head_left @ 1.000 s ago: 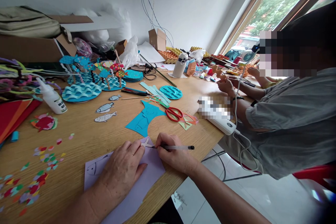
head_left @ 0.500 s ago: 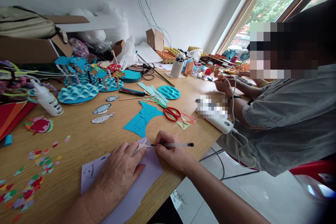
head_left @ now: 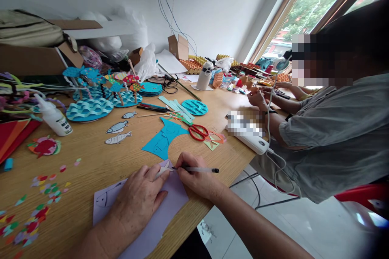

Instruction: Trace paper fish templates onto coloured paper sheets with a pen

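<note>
My left hand (head_left: pixel 142 196) lies with its fingers extended over a purple paper sheet (head_left: pixel 164 214), pressing a small white fish cutout (head_left: pixel 164 168) that is mostly hidden under the fingers. A fish outline (head_left: pixel 103 199) is drawn on the sheet at the left. In my right hand (head_left: pixel 194 176) is a gel pen (head_left: pixel 203 169) with a clear barrel and black end cap, its tip beside the cutout's tail. Just beyond the hands lie blue paper (head_left: pixel 162 137) with fish drawings and red-handled scissors (head_left: pixel 198 132).
Fish cutouts (head_left: pixel 118 138), a glue bottle (head_left: pixel 54 117) and paper scraps (head_left: pixel 45 186) are on the left. Fish models on blue wavy bases (head_left: pixel 89 109) stand behind. To the right, a person in a grey shirt (head_left: pixel 334 129) sits by a white power strip (head_left: pixel 247 137).
The pen and my right hand have shifted slightly left along the cutout's tail. My left hand stays in place on the sheet.
</note>
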`<state>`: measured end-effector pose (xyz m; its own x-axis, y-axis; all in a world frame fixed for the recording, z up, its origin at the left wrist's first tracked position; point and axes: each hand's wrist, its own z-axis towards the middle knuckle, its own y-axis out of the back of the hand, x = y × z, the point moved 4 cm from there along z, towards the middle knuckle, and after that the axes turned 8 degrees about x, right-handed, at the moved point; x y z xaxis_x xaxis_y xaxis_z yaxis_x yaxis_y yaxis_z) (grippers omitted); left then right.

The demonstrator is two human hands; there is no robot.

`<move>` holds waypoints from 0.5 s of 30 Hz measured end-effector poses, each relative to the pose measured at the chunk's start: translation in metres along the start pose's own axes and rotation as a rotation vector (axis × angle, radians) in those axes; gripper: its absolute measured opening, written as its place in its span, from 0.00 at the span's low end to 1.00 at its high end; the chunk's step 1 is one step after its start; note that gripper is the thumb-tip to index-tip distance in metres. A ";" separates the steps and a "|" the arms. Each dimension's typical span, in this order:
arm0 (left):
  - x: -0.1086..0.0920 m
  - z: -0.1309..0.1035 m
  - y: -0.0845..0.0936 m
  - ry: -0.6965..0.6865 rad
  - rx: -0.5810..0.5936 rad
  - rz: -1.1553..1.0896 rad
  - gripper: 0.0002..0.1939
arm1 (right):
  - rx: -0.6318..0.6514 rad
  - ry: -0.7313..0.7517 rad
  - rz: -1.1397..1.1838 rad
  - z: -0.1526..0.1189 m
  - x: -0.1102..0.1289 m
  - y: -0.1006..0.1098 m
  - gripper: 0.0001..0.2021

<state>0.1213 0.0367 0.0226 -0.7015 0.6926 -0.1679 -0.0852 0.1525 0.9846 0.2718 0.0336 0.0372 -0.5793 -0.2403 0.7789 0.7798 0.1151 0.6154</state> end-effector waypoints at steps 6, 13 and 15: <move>-0.001 0.001 0.001 0.015 0.045 0.006 0.21 | 0.009 0.002 -0.017 0.000 0.001 -0.001 0.07; -0.003 0.002 0.004 0.017 0.118 0.025 0.22 | 0.025 0.009 -0.010 0.000 -0.001 -0.001 0.07; -0.003 0.002 0.004 0.016 0.122 0.025 0.21 | 0.028 0.009 -0.012 -0.001 -0.001 0.000 0.06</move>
<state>0.1247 0.0370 0.0271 -0.7134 0.6864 -0.1412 0.0190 0.2204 0.9752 0.2727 0.0333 0.0359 -0.5859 -0.2505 0.7707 0.7659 0.1395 0.6276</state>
